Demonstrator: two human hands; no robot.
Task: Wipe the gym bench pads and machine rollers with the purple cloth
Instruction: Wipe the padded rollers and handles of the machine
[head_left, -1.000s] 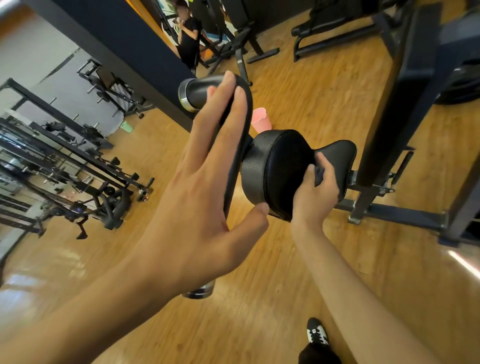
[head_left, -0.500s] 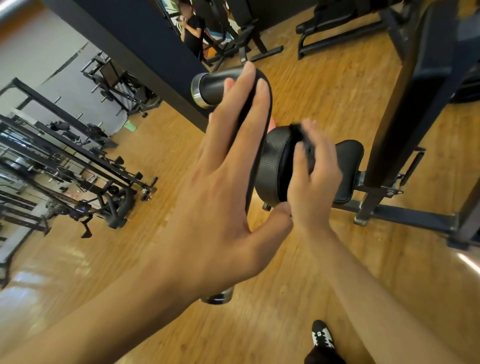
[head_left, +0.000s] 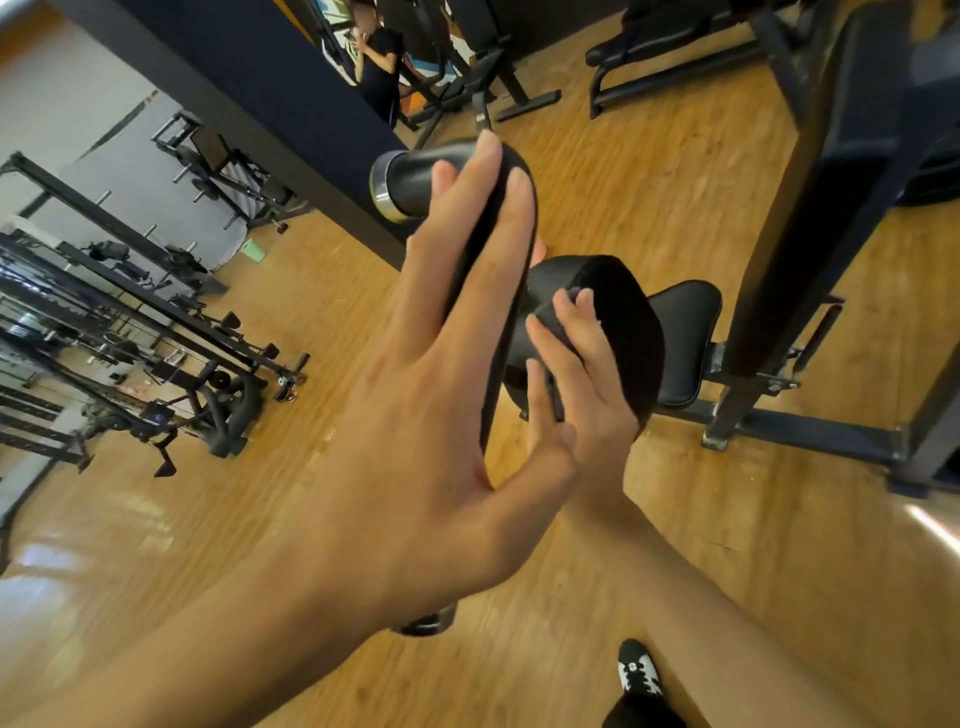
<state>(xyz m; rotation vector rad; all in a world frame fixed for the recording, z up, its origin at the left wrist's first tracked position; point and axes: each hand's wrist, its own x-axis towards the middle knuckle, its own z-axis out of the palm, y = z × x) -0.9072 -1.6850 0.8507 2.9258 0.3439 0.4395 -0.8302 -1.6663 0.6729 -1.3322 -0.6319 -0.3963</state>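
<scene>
Braces with the left hand (head_left: 415, 415), fingers straight and wide, flat along the black curved bar with chrome end cap (head_left: 415, 182); grips nothing. Works just right of that with the right hand (head_left: 582, 395): fingers spread, nearly straight, pressing the dark purple cloth (head_left: 558, 322) onto the round black padded roller (head_left: 623, 312). Sits now on the roller's near left face, close by the left thumb, not on the far edge beside the black leather seat pad (head_left: 685, 338) as a second ago. Reads as one sweep across the roller nearly complete; probably leaves the seat pad to wipe. Traps cloth under the fingers, bunched between two of them, partly hidden.
</scene>
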